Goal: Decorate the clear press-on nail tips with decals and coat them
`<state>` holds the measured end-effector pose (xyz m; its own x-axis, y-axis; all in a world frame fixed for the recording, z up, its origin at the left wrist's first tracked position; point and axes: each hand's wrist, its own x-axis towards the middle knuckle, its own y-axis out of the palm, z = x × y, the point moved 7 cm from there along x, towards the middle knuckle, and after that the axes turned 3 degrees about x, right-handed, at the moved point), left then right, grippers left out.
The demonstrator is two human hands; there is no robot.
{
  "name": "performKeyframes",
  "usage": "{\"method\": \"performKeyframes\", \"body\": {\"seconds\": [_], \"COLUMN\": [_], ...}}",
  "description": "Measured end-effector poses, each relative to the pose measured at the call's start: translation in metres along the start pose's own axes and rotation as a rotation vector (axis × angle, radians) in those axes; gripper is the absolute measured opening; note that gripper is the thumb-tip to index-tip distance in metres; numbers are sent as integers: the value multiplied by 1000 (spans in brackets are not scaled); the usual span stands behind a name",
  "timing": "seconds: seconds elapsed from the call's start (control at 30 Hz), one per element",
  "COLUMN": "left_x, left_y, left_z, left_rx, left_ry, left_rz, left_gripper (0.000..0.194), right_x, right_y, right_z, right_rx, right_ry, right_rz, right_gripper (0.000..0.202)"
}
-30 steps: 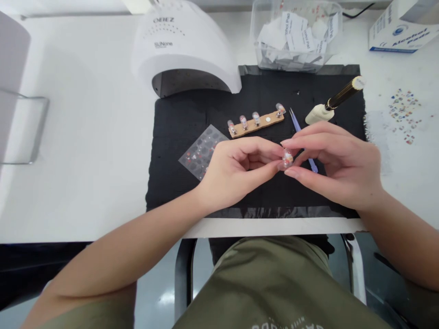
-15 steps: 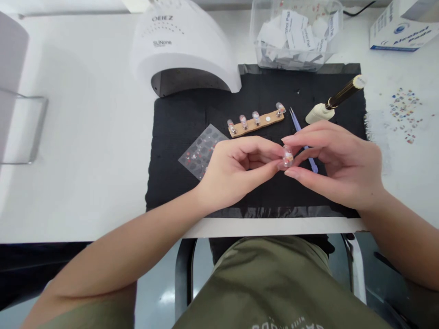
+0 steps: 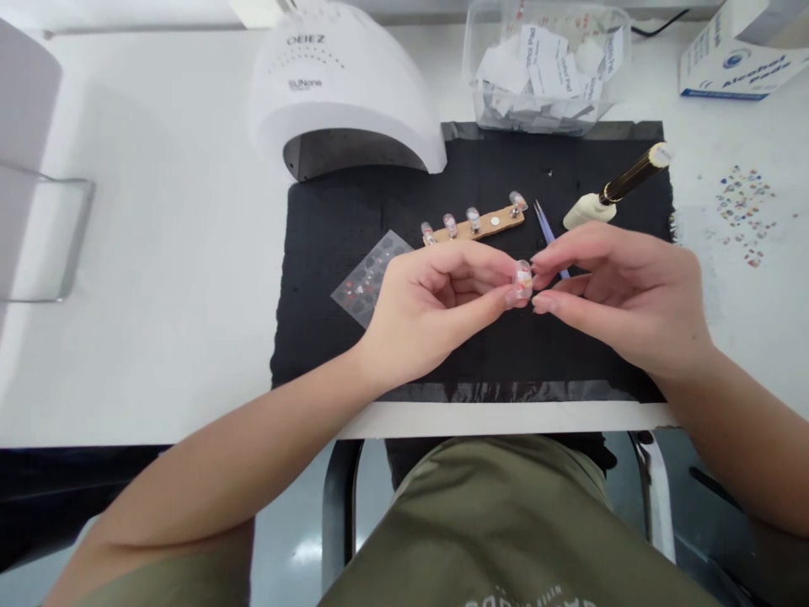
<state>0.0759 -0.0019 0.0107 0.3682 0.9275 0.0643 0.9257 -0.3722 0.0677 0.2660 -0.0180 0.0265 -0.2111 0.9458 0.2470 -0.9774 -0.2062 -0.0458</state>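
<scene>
Between the thumb and fingers of my left hand [image 3: 436,308] is a clear nail tip [image 3: 522,280] with white and orange-red decoration. My right hand [image 3: 623,295] is just right of it, thumb and fingers apart, fingertips close to the nail's edge with nothing between them. Behind my hands, a brown stick [image 3: 463,230] carries several decorated nail tips. Purple tweezers [image 3: 544,223] lie partly under my right hand. A clear sticker sheet [image 3: 360,287] is partly covered by my left hand. Beyond my right hand is a cream bottle [image 3: 589,211] with a dark and gold cap.
A white nail lamp [image 3: 354,76] stands at the back left of the black mat [image 3: 329,354]. Behind the mat is a clear box [image 3: 474,101] of alcohol pad packets. An Alcohol Pads carton [image 3: 736,63] and scattered small gems [image 3: 746,202] are at the right.
The nail tip has shifted slightly left and up with my left hand. My right fingertips have spread a little and moved off its edge. The tweezers' lower end is now hidden.
</scene>
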Motion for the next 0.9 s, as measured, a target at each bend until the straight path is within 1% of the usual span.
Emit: {"method": "performKeyframes", "body": {"seconds": [0.07,0.23,0.37,0.57,0.8,0.9], "left_x": [0,0,1,0,0,1], "left_y": [0,0,0,0,3,3], "left_z": [0,3,6,8,5,4], "left_rx": [-14,-45,-22,-43,-85,-93], "left_ry": [-12,-44,-67,-72,-69,-64], "left_rz": [14,29,35,63,62,69], "left_gripper": [28,34,38,32,27,25], "right_x": [0,0,2,3,2,2], "right_y": [0,2,4,4,4,5], "right_z": [0,1,4,4,5,5], "right_rx": [-15,-18,-48,-110,-146,-161], "right_ry": [-9,-29,-36,-42,-69,-77], "right_rz": [-13,-52,-43,-32,-30,-38], "right_gripper": [29,29,27,17,23,20]}}
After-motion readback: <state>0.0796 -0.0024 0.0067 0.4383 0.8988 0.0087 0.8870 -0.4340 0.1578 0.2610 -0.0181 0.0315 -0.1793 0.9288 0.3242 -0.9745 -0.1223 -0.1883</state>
